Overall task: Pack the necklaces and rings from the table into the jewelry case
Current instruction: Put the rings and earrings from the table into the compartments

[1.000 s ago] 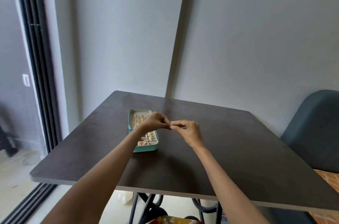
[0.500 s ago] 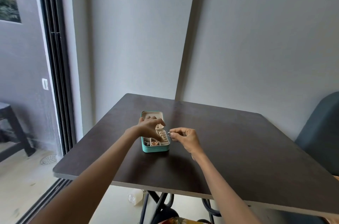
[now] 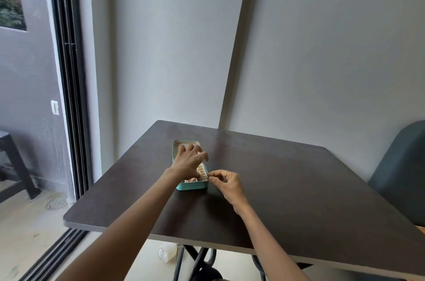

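At frame centre on the dark square surface (image 3: 287, 188), the left hand (image 3: 187, 161) lies spread-fingered over the open teal rectangular jewelry case (image 3: 192, 186), while the right hand (image 3: 226, 185) pinches something tiny, unidentifiable, at its rim.

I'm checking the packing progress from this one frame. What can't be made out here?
- What the right hand pinches: too small in the head view.
- The jewelry case: the left hand covers its middle and most compartments.
- The pieces visible inside: too small to tell rings from necklaces.
- The chair: cut off by the right edge.
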`<control>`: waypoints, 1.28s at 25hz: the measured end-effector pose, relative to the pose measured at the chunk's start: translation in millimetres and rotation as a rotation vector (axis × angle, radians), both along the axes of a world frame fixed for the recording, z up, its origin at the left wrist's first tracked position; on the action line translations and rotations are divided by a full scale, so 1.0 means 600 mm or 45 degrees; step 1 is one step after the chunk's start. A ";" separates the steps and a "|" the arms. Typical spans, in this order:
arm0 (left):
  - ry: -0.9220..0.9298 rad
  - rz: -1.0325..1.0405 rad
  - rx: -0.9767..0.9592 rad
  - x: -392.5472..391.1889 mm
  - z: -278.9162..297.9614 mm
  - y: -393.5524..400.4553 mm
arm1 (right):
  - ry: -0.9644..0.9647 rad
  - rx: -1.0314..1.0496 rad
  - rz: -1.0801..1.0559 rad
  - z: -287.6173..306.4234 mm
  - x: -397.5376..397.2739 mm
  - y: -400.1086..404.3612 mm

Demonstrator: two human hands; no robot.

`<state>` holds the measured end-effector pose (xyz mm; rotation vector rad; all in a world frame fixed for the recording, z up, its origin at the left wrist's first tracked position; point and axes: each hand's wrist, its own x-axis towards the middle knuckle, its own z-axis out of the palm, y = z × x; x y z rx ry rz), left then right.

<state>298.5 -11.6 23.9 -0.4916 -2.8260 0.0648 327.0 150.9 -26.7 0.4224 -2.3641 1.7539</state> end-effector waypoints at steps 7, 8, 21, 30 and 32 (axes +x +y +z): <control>0.182 -0.049 -0.018 0.010 -0.021 0.002 | -0.010 0.051 -0.094 0.000 -0.024 -0.011; 0.154 -0.062 -0.010 0.011 -0.020 0.001 | -0.023 0.021 -0.099 0.000 -0.024 -0.013; -0.076 0.160 0.282 -0.005 -0.012 -0.014 | 0.053 0.322 -0.156 0.013 -0.048 -0.017; -0.081 0.291 0.350 -0.012 -0.026 0.001 | 0.119 0.463 -0.136 0.018 -0.036 -0.016; -0.118 0.327 0.381 -0.013 -0.024 -0.001 | 0.119 0.480 -0.118 0.020 -0.035 -0.016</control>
